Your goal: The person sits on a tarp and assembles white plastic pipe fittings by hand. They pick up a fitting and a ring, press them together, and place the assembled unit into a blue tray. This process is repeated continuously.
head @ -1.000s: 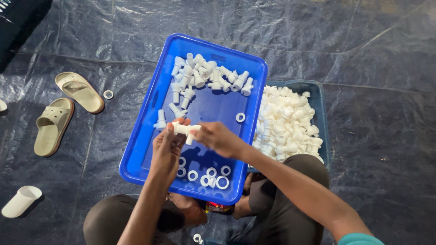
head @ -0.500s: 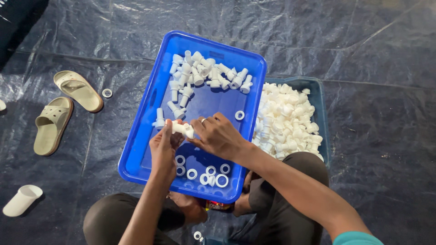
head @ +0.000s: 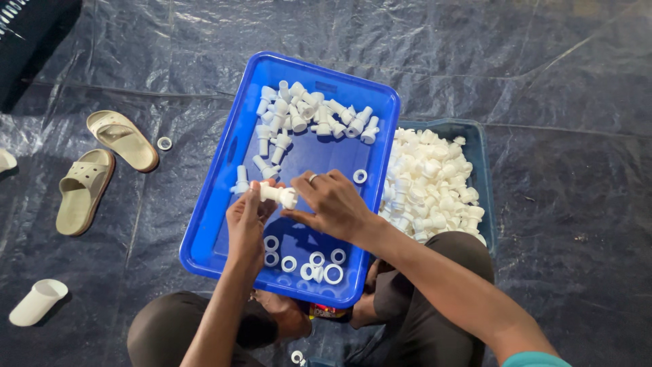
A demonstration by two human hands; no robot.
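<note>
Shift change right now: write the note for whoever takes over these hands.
Left hand and right hand both grip one white plastic fitting above the blue tray.
Done, it seems: a cluster of fittings at the tray's far end.
Loose white rings lie at the tray's near end, one ring mid-tray.
Left: a heap of white parts in the darker bin to the right.
</note>
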